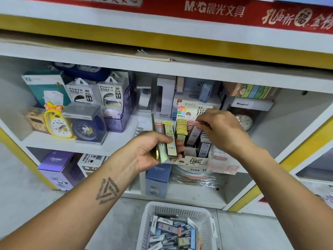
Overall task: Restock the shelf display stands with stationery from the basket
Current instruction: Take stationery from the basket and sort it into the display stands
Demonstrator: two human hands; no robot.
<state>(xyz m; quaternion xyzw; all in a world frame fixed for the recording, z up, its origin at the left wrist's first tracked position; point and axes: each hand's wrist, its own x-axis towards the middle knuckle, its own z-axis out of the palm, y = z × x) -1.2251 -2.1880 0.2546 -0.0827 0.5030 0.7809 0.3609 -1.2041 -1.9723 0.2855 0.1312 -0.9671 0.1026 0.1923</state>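
Note:
My left hand (pixel 149 150) grips a small bunch of flat lead-refill cases (pixel 168 141), yellow, green and pink, held upright in front of the shelf. My right hand (pixel 219 130) pinches a single purple case (pixel 193 132) by its top, over a slot of the cardboard display stand (pixel 195 161). The stand sits at the shelf's front edge and holds rows of yellow, pink and grey cases. On the floor below stands a white plastic basket (pixel 149 219) with several more cases piled inside.
Left on the same shelf (pixel 119 139) are a yellow duck alarm clock (pixel 58 123), a blue clock in a clear box (pixel 88 129) and power bank boxes (pixel 81 92). Boxes and another clock stand behind the stand. Purple and blue boxes fill the lower shelf.

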